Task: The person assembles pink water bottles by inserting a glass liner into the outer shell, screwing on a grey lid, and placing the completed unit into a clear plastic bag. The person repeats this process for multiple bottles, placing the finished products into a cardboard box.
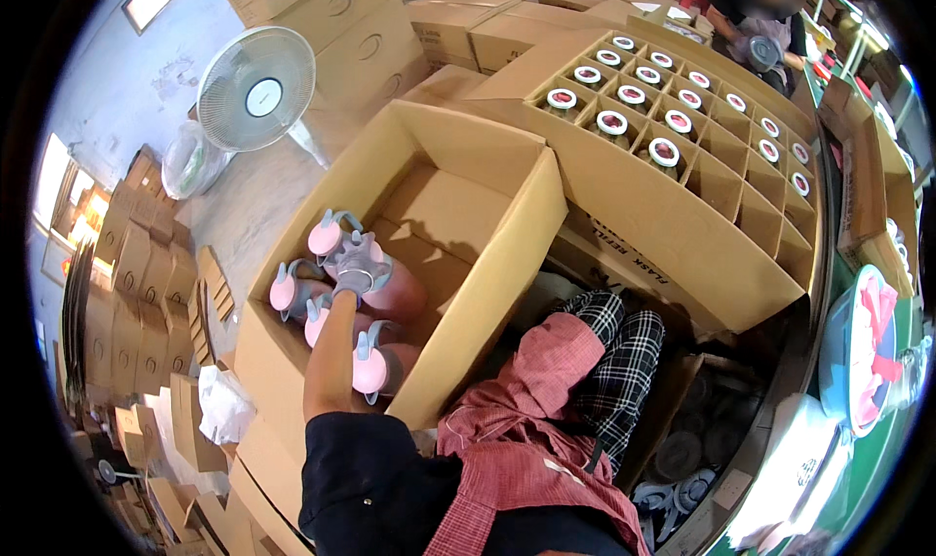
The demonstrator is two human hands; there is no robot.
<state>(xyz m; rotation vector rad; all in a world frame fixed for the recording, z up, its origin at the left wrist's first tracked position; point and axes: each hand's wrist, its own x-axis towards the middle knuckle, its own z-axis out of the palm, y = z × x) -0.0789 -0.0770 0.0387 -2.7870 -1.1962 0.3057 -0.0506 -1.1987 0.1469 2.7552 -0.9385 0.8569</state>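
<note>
My left arm reaches into an open cardboard box (pixel 429 200). In a grey glove, my left hand (pixel 353 264) is closed round the upper part of a pink flask (pixel 398 293) with a blue-grey loop handle. The flask leans among several similar pink flasks (pixel 371 371) grouped at the box's near left end. Its base is partly hidden from me. At the lower right rim, beside a white plastic sheet (pixel 795 468), a blurred grey and skin-toned shape seems to be my right hand (pixel 804 541); its fingers cannot be made out.
A divided carton (pixel 673 205) holds several white-lidded jars at the right. Beyond my box stands a fan (pixel 258 90) near stacked cartons (pixel 346 39). A blue basin (pixel 848 351) with pink cloth sits on the green table at right. A co-worker (pixel 760 30) holds a round grey object farther back.
</note>
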